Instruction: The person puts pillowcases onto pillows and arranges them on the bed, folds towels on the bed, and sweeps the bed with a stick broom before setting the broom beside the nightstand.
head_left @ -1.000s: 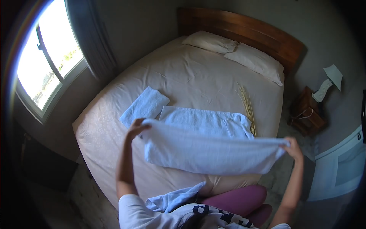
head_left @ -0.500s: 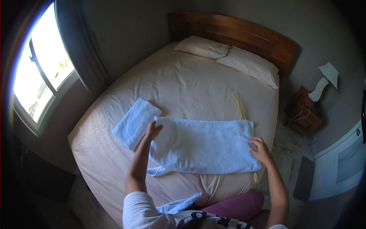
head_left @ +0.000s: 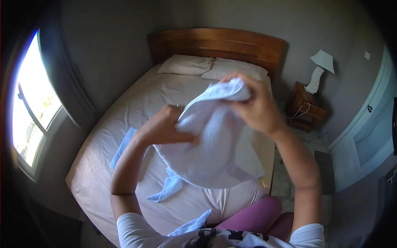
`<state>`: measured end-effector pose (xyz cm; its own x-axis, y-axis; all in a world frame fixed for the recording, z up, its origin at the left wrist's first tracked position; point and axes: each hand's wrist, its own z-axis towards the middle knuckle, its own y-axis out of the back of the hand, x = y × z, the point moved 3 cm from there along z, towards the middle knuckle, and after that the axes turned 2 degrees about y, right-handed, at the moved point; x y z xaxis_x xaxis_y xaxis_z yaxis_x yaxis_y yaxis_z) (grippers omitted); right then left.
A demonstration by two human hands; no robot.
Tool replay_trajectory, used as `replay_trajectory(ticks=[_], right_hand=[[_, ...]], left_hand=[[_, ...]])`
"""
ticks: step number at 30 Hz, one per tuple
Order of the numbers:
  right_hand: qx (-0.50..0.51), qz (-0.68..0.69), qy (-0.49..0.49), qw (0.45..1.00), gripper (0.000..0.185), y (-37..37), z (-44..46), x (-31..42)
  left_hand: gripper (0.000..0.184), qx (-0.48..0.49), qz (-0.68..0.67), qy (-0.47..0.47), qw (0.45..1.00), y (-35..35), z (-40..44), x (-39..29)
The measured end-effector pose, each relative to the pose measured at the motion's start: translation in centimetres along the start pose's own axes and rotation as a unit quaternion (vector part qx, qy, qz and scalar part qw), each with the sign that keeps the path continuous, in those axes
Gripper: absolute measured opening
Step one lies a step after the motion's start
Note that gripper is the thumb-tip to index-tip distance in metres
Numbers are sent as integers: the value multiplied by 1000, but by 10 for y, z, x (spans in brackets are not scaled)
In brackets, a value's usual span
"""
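Note:
A pale blue-white towel (head_left: 215,161) hangs raised above the bed, its upper part bunched and its lower edge curving down. My right hand (head_left: 258,105) grips the gathered top edge, fingers wrapped round it. My left hand (head_left: 163,128) is at the towel's left edge, thumb across the front and the other fingers mostly hidden; it looks closed on the cloth. Behind my left forearm, a folded blue towel (head_left: 123,149) lies partly covered. A blue cloth strip (head_left: 167,188) rests on the sheet below the raised towel.
The bed (head_left: 99,157) has pillows (head_left: 186,65) against a wooden headboard (head_left: 219,41). Straw-like stalks (head_left: 264,182) peek out beside the towel. Another blue cloth (head_left: 192,224) is by my lap. A lamp (head_left: 316,76) stands on a nightstand (head_left: 304,101) at right; a window (head_left: 35,107) is at left.
The towel lay flat on the bed and is now lifted and bunched in my hands. Both hands have risen and come closer together. The view has shifted.

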<state>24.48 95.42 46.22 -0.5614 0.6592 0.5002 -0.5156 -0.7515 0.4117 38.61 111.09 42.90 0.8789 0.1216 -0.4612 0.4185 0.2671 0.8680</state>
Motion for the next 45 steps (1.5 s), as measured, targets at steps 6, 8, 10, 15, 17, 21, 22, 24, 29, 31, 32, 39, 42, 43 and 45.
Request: replay_trajectory(ticks=[6, 8, 10, 15, 17, 21, 22, 24, 29, 31, 32, 39, 42, 43, 45], right_hand=[[-93, -160, 107, 977, 23, 90, 18, 89], [-103, -114, 109, 982, 27, 119, 21, 93], [208, 369, 415, 805, 22, 121, 69, 72], [-106, -44, -123, 986, 23, 141, 29, 38], [-89, -54, -191, 976, 21, 131, 23, -13], [-131, -71, -181, 972, 22, 117, 28, -60], [-165, -115, -155, 967, 22, 117, 35, -55], [-191, -111, -69, 973, 21, 132, 48, -38], [-115, -168, 124, 971, 48, 121, 8, 59], [-81, -70, 13, 994, 70, 100, -39, 55], [-29, -135, 2, 990, 54, 86, -69, 48], [231, -59, -208, 949, 22, -20, -279, -8], [368, -5, -280, 887, 21, -38, -320, -27], [358, 47, -297, 884, 17, -39, -324, -40], [215, 130, -325, 912, 23, -39, -340, -83]], left_hand=[[83, -124, -31, -27, 991, 21, -39, 56], [87, -206, 59, -18, 977, 71, -61, 43], [89, -384, -49, 31, 922, 104, -70, 16], [67, -262, 65, -15, 963, 134, -14, -22], [52, -182, 19, 23, 983, 120, 19, -7], [39, -236, 129, 3, 963, 106, 73, 23], [36, -299, 158, -5, 941, 113, 79, 22], [29, -409, 177, -35, 894, 139, 82, 13], [50, -538, 141, -223, 801, 141, -1, -41], [54, -480, 67, -118, 867, 107, -45, -16], [42, -376, 120, -181, 901, 82, -65, -3], [38, 61, -134, 41, 988, -163, -170, 61], [34, 209, -189, 66, 957, -221, -187, 74], [33, 188, -199, 44, 961, -229, -184, 88], [42, 117, -372, 115, 913, -260, -175, 145]])
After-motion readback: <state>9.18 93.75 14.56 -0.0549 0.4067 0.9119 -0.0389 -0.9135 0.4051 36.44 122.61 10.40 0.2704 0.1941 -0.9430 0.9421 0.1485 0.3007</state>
